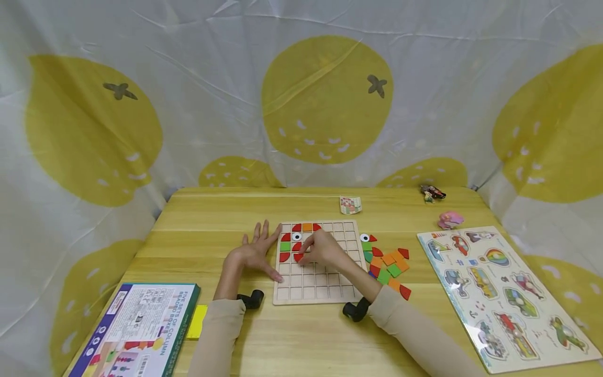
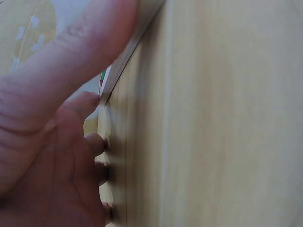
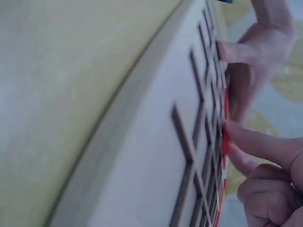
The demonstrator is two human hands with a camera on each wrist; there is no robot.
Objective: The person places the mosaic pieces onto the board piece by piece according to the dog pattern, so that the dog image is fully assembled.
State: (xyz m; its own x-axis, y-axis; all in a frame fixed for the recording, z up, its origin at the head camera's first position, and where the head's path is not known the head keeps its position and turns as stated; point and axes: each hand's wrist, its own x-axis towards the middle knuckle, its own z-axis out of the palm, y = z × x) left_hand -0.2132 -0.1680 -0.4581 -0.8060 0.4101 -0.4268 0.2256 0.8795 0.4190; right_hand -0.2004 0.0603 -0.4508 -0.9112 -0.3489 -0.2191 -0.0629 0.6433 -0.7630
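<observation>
A square wooden grid board lies in the middle of the table, with red, orange and green pieces and a white eye piece set in its upper left cells. My left hand is spread flat beside the board's left side; its thumb lies on the lower left edge and its index finger reaches the top left corner. Over the grid, my right hand pinches a red quarter-round piece between thumb and index finger, low at the board's surface. Its other fingers are curled in.
Loose coloured pieces lie right of the board. A wooden vehicle puzzle is at far right, near a pink toy and a small dark toy. A patterned card lies behind; a box and yellow item at front left.
</observation>
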